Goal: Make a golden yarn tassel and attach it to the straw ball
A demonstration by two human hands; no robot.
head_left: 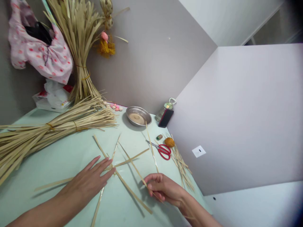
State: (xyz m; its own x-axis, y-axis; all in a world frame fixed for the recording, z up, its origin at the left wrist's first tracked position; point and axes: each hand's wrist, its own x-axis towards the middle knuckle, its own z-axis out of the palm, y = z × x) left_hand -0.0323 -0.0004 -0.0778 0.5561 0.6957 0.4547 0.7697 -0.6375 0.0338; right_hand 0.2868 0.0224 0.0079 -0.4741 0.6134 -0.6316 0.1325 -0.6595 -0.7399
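My left hand [91, 176] lies flat with its fingers stretched over several crossed straw strips [133, 189] on the table. Their crossing point is by the fingertips, and the strips fan outward like spokes. Between thumb and fingers, my right hand [164, 189] pinches a single long straw strip [132, 162], which slants up and left above the table. The held strip passes over one of the spokes. Another thin strip [151, 148] runs from near the right hand up toward the metal bowl; whether that hand touches it I cannot tell.
Red-handled scissors [164, 151], a brown ball [169, 142], a thread spool [159, 137] and loose straw pieces [182, 167] lie at right. Behind are a metal bowl [138, 116], a phone [166, 118] against a jar, and straw bundles [56, 126] on the pale green tabletop [75, 157].
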